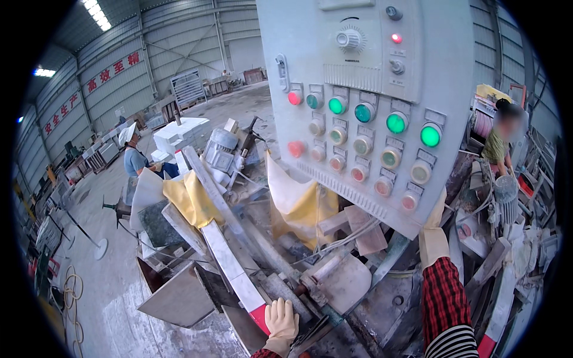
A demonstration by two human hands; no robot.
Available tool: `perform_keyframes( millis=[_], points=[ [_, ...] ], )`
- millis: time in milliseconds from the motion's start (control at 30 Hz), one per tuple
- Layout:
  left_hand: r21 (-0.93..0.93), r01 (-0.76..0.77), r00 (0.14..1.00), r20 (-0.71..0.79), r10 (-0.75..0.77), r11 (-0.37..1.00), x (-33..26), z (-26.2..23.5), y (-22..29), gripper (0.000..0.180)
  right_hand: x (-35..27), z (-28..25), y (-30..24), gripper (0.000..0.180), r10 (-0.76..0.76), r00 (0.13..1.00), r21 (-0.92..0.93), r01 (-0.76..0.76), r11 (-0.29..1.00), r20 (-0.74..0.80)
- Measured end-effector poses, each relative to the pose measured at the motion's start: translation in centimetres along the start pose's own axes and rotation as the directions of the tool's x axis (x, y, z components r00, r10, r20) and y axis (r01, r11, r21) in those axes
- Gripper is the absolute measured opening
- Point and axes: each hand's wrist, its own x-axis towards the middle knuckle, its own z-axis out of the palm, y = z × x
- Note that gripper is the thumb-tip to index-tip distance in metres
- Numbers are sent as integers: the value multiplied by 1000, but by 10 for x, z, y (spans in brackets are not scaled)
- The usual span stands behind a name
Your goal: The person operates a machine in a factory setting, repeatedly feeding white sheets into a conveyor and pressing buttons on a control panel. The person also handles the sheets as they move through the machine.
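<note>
My left hand [282, 327], in a cream glove, lies on the red end of a long white stone strip [231, 267]; its fingers are stretched out and it grips nothing I can see. The strip runs up and away to a yellow and white flap [192, 200] on the machine. My right hand [434, 246], also in a cream glove, is raised at the lower right edge of a pale control box [370, 197]. Its fingers are hidden behind the box. Rows of round buttons cover the box front, with several green ones [396, 122] and a small red lamp [396, 38] lit.
A second yellow and white flap [301, 209] hangs under the box. Stone slabs [179, 295] lean beside the machine. One person in a white hat [134, 152] is at the left, another in a green top [496, 143] at the right. A yellow hose [73, 292] lies on the floor.
</note>
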Motion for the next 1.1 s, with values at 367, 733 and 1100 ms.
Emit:
perform_keyframes(
  millis=[367,733,1100],
  points=[
    [-213,-253,956,93,277,944,-3,-38,-36,56,-150,85,-56,59,-419,888,-752,405,520,188],
    [-458,-394,858,128,498,797,13,13,-74,31,-377,204,117,76,540,453,-697,340,631,710],
    [-482,-404,869,62,490,778,16,6,-72,32,-440,255,169,103,811,353,-778,600,187,467]
  ],
)
